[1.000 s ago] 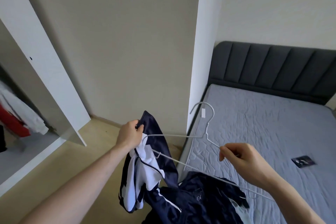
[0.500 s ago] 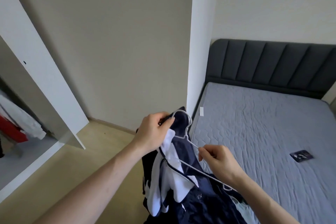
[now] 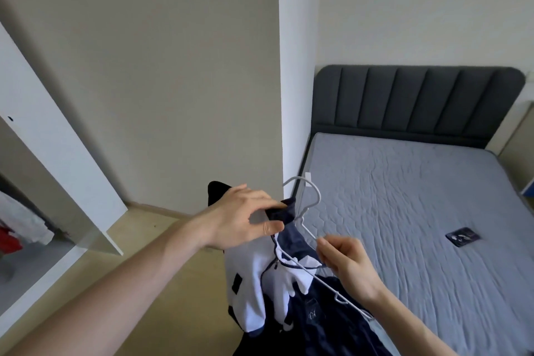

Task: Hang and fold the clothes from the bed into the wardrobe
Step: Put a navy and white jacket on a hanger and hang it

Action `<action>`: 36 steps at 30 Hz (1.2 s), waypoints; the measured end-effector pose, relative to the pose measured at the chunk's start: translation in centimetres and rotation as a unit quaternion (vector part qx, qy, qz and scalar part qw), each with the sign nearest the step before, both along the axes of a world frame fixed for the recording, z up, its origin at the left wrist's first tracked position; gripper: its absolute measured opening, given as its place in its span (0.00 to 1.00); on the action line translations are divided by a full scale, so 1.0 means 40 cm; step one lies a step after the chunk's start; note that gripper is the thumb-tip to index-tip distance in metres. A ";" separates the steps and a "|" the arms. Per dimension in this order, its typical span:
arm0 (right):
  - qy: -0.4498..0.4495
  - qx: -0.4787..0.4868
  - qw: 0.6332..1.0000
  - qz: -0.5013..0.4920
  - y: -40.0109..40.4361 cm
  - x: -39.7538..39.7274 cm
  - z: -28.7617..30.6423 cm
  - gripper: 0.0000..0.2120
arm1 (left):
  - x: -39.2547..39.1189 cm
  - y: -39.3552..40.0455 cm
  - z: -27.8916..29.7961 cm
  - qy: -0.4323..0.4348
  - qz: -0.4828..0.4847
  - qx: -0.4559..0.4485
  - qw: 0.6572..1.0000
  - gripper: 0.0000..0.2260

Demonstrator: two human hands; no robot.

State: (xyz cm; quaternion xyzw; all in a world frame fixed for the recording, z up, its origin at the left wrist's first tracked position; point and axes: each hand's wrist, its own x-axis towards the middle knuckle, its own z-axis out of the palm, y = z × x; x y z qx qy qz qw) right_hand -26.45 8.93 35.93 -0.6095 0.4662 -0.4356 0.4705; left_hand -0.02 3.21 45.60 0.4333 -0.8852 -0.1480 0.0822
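Threading a white wire hanger (image 3: 306,228) into a navy and white jacket (image 3: 274,274), low in the middle of the frame, at the foot-side edge of the bed (image 3: 404,211): by the look of it, the hanging step for this one garment, not yet finished. Left hand (image 3: 245,220) reaching in from the lower left, pinching the dark collar edge between thumb and fingertips, palm turned toward the camera, remaining fingers spread loosely above. Right hand (image 3: 346,263) coming up from the lower right, fingers curled round the hanger's sloping arm just below the neck, wrist bent slightly inward. Hook poking up above the collar, near the white wall corner at centre frame; lower bar running down to the right past the wrist. Possibly one shoulder already seated on the wire, though hard telling with the cloth bunched and folded over itself. Jacket hanging mostly free below both hands, white panels to the left, navy body dropping out of the bottom edge. Next, probably: easing the far end of the wire into the other shoulder, settling the collar round the neck, then carrying it to the wardrobe (image 3: 34,211) standing open at the left edge, where white and red garments are already hanging. Small dark packet (image 3: 463,236) lying on the mattress at right.
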 end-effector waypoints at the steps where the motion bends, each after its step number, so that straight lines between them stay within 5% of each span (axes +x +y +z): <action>1: -0.006 -0.002 1.000 -0.001 0.001 -0.003 0.000 0.25 | 0.009 -0.009 0.000 -0.029 0.006 -0.027 0.999 0.28; 4: -0.027 -0.003 1.000 -0.006 0.009 -0.013 0.002 0.24 | 0.039 -0.045 0.003 -0.043 0.052 -0.095 0.993 0.21; 10: -0.031 -0.005 0.991 -0.128 0.000 -0.073 -0.009 0.11 | 0.081 -0.074 0.003 -0.018 0.063 -0.167 0.984 0.23; 16: -0.045 0.127 0.894 -0.427 0.038 -0.112 -0.137 0.06 | 0.135 -0.088 0.061 0.029 0.128 -0.218 0.967 0.22; 19: -0.037 0.250 0.916 -0.310 0.053 -0.019 -0.193 0.14 | 0.140 -0.091 0.082 0.024 0.132 -0.232 0.963 0.24; 23: -0.064 0.394 0.911 -0.102 0.016 0.111 -0.160 0.41 | 0.124 -0.090 0.106 0.006 0.109 -0.254 0.961 0.25; 24: -0.052 0.394 0.914 -0.077 -0.004 0.128 -0.155 0.55 | 0.120 -0.088 0.110 0.004 0.102 -0.257 0.961 0.25; 25: -0.049 0.392 0.916 -0.070 -0.020 0.146 -0.140 0.42 | 0.119 -0.087 0.114 0.002 0.099 -0.260 0.961 0.25; 26: -0.040 0.380 0.921 -0.069 -0.042 0.154 -0.135 0.52 | 0.120 -0.085 0.117 0.000 0.098 -0.261 0.960 0.25; 29: -0.014 0.387 0.917 -0.097 -0.091 0.166 -0.117 0.50 | 0.128 -0.078 0.123 -0.005 0.104 -0.256 0.961 0.26; 32: -0.028 0.379 0.920 -0.100 -0.129 0.178 -0.094 0.42 | 0.138 -0.067 0.126 -0.003 0.108 -0.251 0.962 0.26; 36: 0.065 0.297 0.950 -0.069 -0.160 0.197 -0.113 0.23 | 0.151 -0.065 0.123 -0.004 0.112 -0.247 0.963 0.25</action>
